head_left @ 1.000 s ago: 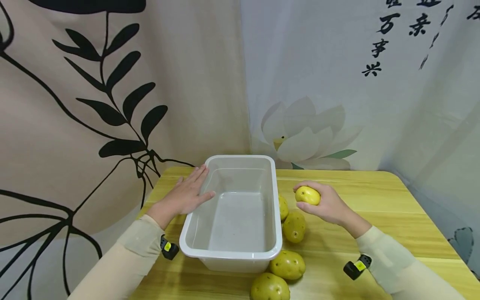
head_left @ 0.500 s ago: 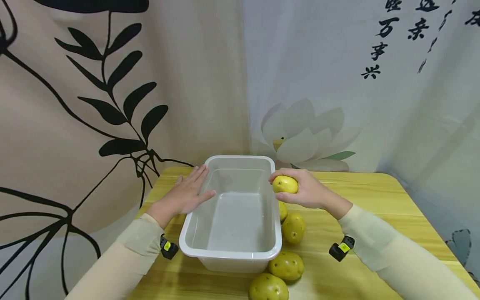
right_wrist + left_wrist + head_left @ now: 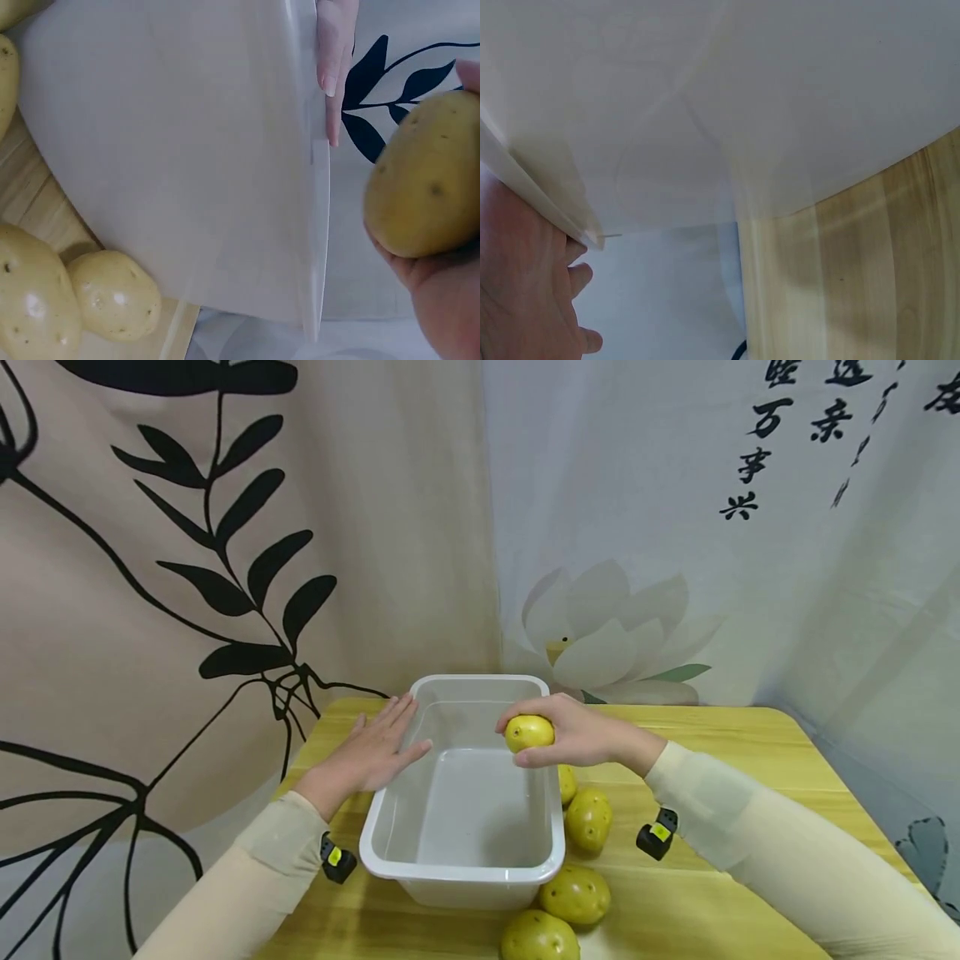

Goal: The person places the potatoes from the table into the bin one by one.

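Fingers and thumb of the right hand (image 3: 581, 733) curl round a yellow potato (image 3: 529, 732), gripping it near the centre of the frame. It is above the right-hand part of a white plastic tub (image 3: 461, 870), the hand reaching across the tub's right rim. The potato's skin looks smooth, so a firm, even hold seems wise until it is low inside; loosening the fingers only near the tub's floor should spare it a knock and limit rolling. Knuckles and wrist would need to clear the rim on the way down.

Left of centre, the left hand (image 3: 367, 752) rests on the tub's left rim, fingers straight and gripping nothing; light pressure there ought to steady the tub without tipping it. From mid-frame to the bottom edge, four more potatoes (image 3: 588, 820) lie along the tub's right side on the wood-grain table (image 3: 750, 743); pushing the tub rightward could set them rolling.
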Action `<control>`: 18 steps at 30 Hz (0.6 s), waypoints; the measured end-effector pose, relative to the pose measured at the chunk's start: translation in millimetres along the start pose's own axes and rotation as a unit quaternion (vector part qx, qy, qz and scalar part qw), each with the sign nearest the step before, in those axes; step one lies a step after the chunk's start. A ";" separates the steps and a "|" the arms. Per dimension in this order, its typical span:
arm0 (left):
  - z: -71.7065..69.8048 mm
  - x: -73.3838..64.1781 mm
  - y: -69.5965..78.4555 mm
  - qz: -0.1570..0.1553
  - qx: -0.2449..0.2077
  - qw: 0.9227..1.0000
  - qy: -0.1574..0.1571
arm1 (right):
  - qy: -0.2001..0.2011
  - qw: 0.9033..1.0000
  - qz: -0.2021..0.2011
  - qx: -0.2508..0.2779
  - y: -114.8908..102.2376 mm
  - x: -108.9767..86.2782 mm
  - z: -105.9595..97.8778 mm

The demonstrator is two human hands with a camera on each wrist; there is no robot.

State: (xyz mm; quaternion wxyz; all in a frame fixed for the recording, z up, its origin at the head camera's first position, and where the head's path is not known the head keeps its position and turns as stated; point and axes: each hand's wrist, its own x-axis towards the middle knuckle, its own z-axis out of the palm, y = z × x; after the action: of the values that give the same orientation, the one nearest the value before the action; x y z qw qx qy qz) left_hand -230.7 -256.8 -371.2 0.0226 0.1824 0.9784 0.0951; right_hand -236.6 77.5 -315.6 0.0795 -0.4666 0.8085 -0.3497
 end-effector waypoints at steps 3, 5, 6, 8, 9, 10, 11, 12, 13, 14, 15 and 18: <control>1.7 0.0 -1.2 0.002 -0.002 1.000 0.005 | -0.034 0.999 0.011 0.019 -1.6 9.1 2.5; 2.0 -0.6 -1.9 0.001 -0.004 1.000 0.007 | -0.054 0.998 0.017 0.032 -3.8 15.5 4.0; 2.1 -0.9 -2.3 0.001 -0.005 1.000 0.008 | -0.063 0.997 0.019 0.037 -4.8 18.7 4.7; 2.0 -1.3 -3.0 0.001 -0.005 1.000 0.008 | -0.080 0.996 0.022 0.040 -6.9 25.2 5.8; 2.0 -1.3 -3.3 0.001 -0.004 1.000 0.008 | -0.088 0.995 0.023 0.039 -7.8 28.6 6.4; 2.1 -1.3 -3.7 0.001 -0.003 1.000 0.008 | -0.095 0.994 0.023 0.038 -8.5 32.1 7.0; 2.1 -1.4 -4.0 -0.001 -0.003 1.000 0.007 | -0.102 0.994 0.023 0.036 -9.0 35.8 7.7; 2.3 -1.2 -4.6 -0.002 -0.004 1.000 0.008 | -0.109 0.993 0.025 0.034 -9.4 39.4 8.3; 2.5 -1.1 -5.0 -0.003 -0.004 1.000 0.008 | -0.115 0.992 0.025 0.033 -9.9 43.1 9.0; 2.6 -1.1 -5.2 -0.003 -0.004 1.000 0.009 | -0.121 0.992 0.026 0.034 -10.3 46.8 10.0; 2.9 -0.9 -5.5 -0.004 -0.006 1.000 0.009 | -0.128 0.991 0.029 0.034 -10.3 50.2 11.0; 3.2 -0.7 -5.8 -0.003 -0.017 1.000 0.008 | -0.144 0.987 0.047 0.045 -9.6 59.0 14.7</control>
State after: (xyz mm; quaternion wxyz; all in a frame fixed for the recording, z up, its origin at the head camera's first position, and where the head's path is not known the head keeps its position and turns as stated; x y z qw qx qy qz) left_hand -231.8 -261.8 -375.5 0.0178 0.1785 0.9773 0.1129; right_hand -255.8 19.4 -308.7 0.2326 -0.4697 0.7929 -0.3108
